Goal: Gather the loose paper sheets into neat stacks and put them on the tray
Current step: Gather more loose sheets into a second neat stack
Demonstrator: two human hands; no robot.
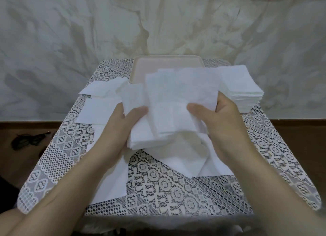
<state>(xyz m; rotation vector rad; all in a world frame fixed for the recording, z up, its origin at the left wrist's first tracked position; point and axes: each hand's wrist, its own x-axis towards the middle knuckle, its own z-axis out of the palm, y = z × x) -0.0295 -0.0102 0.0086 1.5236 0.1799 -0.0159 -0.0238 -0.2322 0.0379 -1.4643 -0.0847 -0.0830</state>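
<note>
I hold an uneven bundle of white paper sheets point(169, 112) above the table's middle. My left hand point(121, 130) grips its left edge, thumb on top. At the bundle's right edge my right hand point(222, 122) grips it, thumb also on top. A pale pink tray point(141, 66) stands at the table's far edge, partly hidden behind the raised sheets. A thick squared stack of sheets point(245, 89) sits at the right, beside the tray. Loose sheets point(100, 101) lie scattered at the left, and more loose sheets point(185, 158) lie under my hands.
The small table wears a white lace cloth point(176, 191). Marbled floor lies beyond it, and a brown strip runs along both sides. A dark tangled object point(28, 138) lies on the floor at the left.
</note>
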